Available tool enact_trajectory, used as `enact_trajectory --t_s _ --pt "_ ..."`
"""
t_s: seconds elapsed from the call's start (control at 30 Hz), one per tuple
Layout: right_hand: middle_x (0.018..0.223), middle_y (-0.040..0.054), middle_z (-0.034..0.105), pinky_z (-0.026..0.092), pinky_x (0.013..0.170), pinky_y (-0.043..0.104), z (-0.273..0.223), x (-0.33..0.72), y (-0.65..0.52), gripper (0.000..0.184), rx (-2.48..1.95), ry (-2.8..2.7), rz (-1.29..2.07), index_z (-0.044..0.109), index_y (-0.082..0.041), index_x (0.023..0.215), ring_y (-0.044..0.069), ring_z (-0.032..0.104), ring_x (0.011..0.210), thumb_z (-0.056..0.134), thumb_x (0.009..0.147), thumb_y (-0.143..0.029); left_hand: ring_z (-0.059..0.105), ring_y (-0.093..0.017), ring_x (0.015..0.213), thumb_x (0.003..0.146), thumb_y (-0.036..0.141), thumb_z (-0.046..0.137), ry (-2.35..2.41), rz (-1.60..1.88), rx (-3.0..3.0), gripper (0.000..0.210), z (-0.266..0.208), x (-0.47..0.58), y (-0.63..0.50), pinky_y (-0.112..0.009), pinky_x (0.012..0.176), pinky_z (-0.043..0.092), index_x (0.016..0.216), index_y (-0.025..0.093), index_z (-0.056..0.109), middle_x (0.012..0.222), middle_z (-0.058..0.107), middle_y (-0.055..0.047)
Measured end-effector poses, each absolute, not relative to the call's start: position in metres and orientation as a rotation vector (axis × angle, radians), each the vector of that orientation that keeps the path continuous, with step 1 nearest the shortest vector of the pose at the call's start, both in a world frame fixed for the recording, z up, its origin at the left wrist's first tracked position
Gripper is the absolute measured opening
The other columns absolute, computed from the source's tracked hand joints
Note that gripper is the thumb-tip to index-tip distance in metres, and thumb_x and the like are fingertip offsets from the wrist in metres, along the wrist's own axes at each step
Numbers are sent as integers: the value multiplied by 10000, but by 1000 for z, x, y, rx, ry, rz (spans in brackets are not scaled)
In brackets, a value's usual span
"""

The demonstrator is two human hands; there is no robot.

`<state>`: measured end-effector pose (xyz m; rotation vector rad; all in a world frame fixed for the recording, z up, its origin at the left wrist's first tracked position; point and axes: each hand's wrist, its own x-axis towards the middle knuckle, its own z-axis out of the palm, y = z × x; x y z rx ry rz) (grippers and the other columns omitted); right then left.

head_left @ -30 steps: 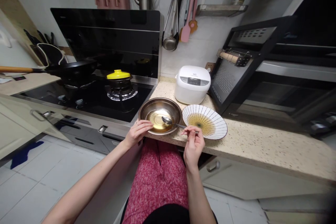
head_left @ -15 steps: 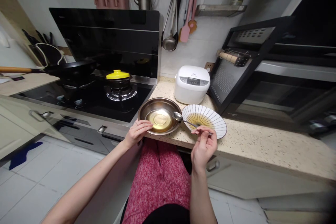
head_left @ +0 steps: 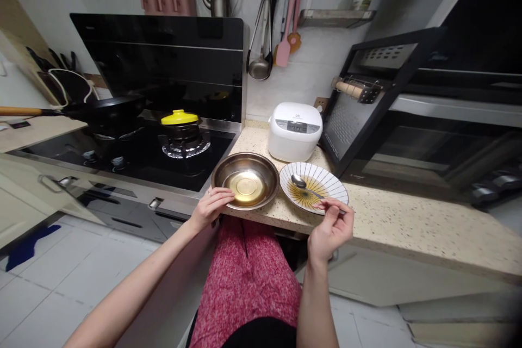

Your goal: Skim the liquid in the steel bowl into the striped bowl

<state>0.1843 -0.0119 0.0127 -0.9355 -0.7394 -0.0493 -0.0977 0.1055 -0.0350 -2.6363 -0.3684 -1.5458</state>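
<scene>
Right edge cuts off a dark oven (head_left: 440, 152). Centre: metal bowl (head_left: 269, 175), patterned plate (head_left: 335, 184) just right. Right hand (head_left: 332, 229) pinches a spoon (head_left: 298, 181) over the plate, fingers hiding its handle end. Left hand's (head_left: 211, 209) fingers overlap the bowl's rim; thumb hidden, grip unclear.

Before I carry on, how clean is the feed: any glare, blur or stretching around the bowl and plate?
Head view: bright glare on the metal bowl's bottom; head view: spoon and plate outlines readable; head view: wide-angle stretching seems to slant the oven at right; head view: bottom-right corner dark and blurred.
</scene>
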Motion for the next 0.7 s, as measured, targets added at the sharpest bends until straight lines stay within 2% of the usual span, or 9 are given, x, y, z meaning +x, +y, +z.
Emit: enact_trajectory --t_s 0.33,0.53,0.7 --pt "850 34 637 521 683 289 1 191 -7 217 -1050 -1037 -281 626 -198 927 158 626 752 489 1045 -319 718 -221 1114 1045 176 548 -363 -1580 -2661 264 -35 -98 105 -370 908 588 1261 186 698 1095 793 -97" --pt "860 40 671 529 768 319 1 199 -5 178 -1035 -1325 -526 635 -213 969 178 650 820 478 1017 -144 713 -222 1111 1056 180 524 -355 -1579 -2645 260 -36 -97 106 -373 909 580 1252 173 694 1091 789 -100" --pt "872 41 665 533 750 326 0 196 -4 166 -1009 -1287 -485 634 -212 989 176 646 819 489 1010 -133 710 -219 1117 1055 178 523 -354 -1567 -2638 258 -37 -97 106 -370 914 578 1251 176 691 1089 790 -96"
